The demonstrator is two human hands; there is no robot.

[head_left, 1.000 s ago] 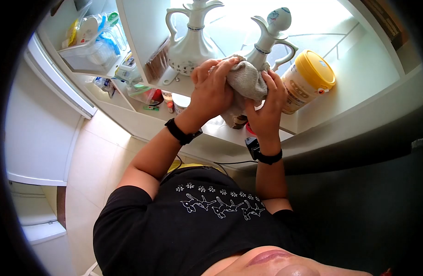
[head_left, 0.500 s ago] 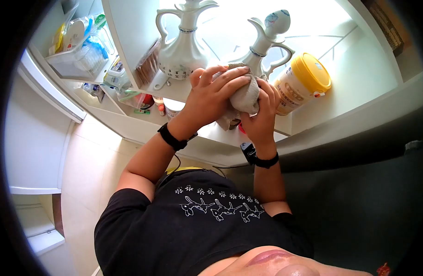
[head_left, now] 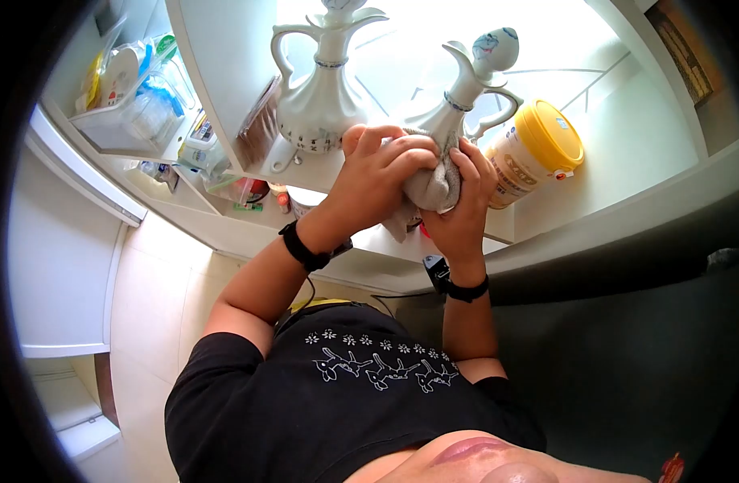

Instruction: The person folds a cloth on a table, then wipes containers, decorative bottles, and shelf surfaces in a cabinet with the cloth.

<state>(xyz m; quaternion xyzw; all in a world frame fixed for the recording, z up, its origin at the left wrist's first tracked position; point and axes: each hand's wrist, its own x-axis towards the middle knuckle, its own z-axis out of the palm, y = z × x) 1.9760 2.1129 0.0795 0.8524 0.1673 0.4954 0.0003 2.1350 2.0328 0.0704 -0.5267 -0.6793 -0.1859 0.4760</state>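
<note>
A grey cloth [head_left: 435,187] is bunched between my two hands at the front of the shelf. My left hand [head_left: 377,171] curls its fingers over the cloth's left side. From the right, my right hand [head_left: 464,187] closes round it. Directly behind the cloth is a white porcelain jug [head_left: 447,121] with a handle and a patterned egg-shaped stopper; its lower body is hidden by cloth and fingers, so I cannot tell whether they press on it. Left of it stands a similar white jug [head_left: 317,105] with dark writing near its base.
A yellow-lidded tub [head_left: 538,153] stands right of the jugs. At left are a plastic bin [head_left: 128,125] of packages and a brown packet [head_left: 259,117] beside the divider. A white shelf edge [head_left: 611,193] runs in front, with a dark surface [head_left: 611,346] below right.
The jugs, tub and shelf sit slightly lower in the view. My fingers have shifted on the cloth, which is now gathered into folds near my right fingertips.
</note>
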